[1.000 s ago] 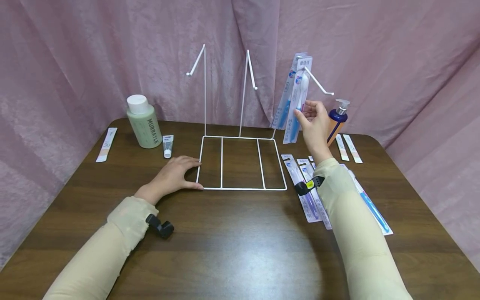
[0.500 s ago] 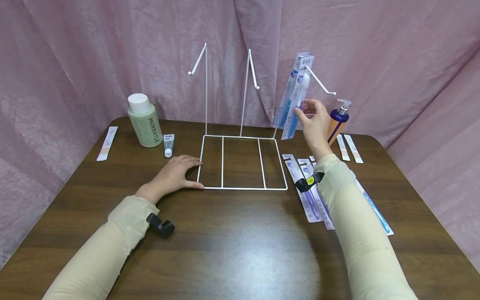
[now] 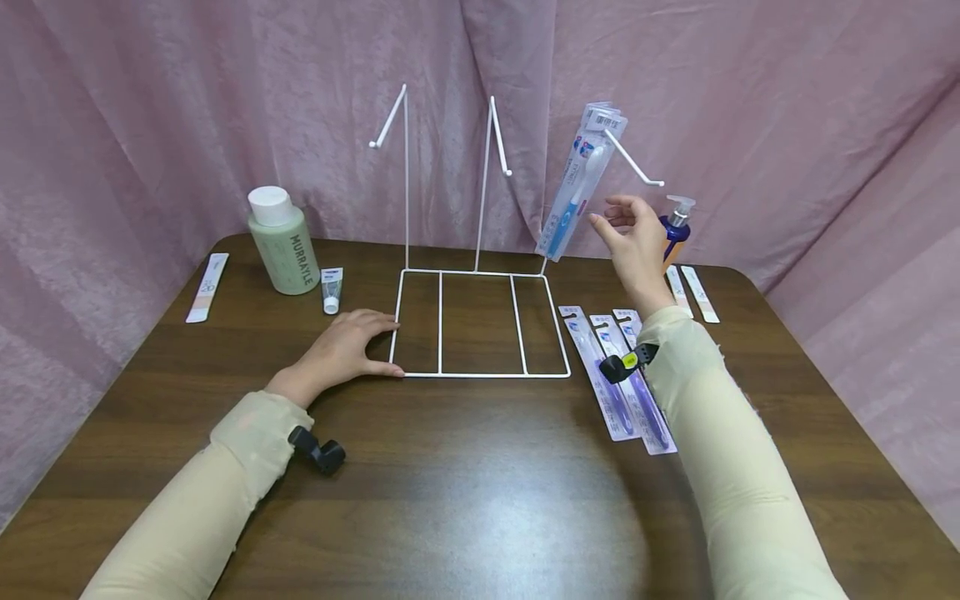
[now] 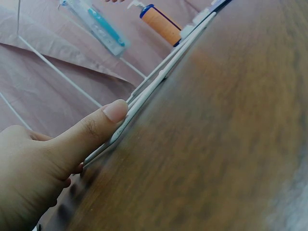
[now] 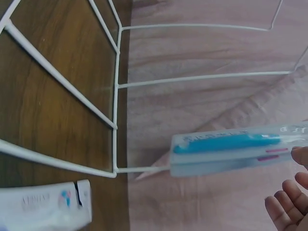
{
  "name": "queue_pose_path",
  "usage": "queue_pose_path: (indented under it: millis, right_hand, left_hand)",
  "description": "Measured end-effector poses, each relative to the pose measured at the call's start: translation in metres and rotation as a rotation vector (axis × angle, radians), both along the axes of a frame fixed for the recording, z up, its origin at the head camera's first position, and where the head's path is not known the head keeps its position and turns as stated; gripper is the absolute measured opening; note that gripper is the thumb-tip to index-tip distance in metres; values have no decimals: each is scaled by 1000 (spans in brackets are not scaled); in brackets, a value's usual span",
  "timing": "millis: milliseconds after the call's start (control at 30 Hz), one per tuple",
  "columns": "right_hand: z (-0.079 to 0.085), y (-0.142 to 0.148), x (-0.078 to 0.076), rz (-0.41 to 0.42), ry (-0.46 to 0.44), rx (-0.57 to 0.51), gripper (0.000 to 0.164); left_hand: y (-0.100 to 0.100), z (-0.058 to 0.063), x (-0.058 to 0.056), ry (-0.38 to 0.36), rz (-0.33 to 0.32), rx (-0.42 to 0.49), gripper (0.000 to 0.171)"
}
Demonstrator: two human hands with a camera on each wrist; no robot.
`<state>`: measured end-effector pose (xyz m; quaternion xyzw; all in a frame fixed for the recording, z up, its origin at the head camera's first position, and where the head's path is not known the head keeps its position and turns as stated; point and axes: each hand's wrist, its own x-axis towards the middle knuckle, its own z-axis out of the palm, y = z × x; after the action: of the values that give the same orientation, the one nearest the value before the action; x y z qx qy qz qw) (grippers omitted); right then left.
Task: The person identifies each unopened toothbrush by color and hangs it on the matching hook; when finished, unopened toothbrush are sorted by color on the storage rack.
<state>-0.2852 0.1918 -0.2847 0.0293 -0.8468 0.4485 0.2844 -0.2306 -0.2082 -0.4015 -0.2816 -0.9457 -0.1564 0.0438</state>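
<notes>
A white wire rack [image 3: 480, 377] stands on the table with three upright hooks at its back. My left hand [image 3: 341, 350] touches its front left corner, the thumb [image 4: 115, 111] lying along the wire and the fingers at the left rail. On the right hook [image 3: 636, 162] hang several toothbrush packs; the front toothbrush pack [image 3: 576, 187], with a blue-handled brush, leans left over the others. My right hand [image 3: 633, 246] is just right of this pack, thumb and fingers parted, holding nothing. In the right wrist view, the thumb overlaps the pack [image 5: 216, 149].
Several purple toothbrush packs [image 3: 600, 375] lie beside the right forearm. An orange pump bottle [image 3: 675, 233] and white sachets [image 3: 700, 293] stand and lie behind the right hand. At left are a green bottle [image 3: 285, 250], a small tube [image 3: 332, 290] and another sachet [image 3: 207, 287].
My right hand has let go of the front toothbrush pack, which has swung left against the packs behind it. The left hand keeps its place on the rack.
</notes>
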Motion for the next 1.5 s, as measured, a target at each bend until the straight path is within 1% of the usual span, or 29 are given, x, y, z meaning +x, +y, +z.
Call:
queue_pose_path:
  millis: [133, 333, 500, 667, 767, 867, 1000, 1233, 1367, 1500]
  right_hand:
    - [8, 9, 8, -20, -41, 85, 40]
    - [23, 24, 23, -5, -131, 188, 42]
    - [31, 37, 35, -19, -116, 259, 39]
    - [36, 50, 46, -26, -102, 319, 37]
    - [39, 58, 54, -14, -119, 354, 37]
    - [41, 66, 63, 8, -156, 380, 40]
    - [42, 75, 73, 21, -189, 436, 42]
    - [37, 97, 90, 0, -213, 527, 39]
    - [32, 107, 99, 4, -254, 550, 39]
    - [24, 117, 107, 9, -292, 549, 40]
  left_hand:
    - [-1, 0, -1, -4, 0, -7, 87]
    - [-3, 3, 1, 4, 6, -3, 85]
    - [-4, 5, 2, -8, 14, -8, 84]
    - [-4, 3, 1, -2, 10, -15, 85]
    - [-3, 2, 0, 1, 7, -14, 86]
    - [-3, 2, -1, 0, 4, -14, 87]
    - [-4, 3, -1, -6, 7, -12, 86]
    - [-3, 6, -2, -17, 9, -18, 85]
    - [-3, 8, 0, -25, 13, -20, 85]
    - [-4, 6, 0, -27, 15, -19, 86]
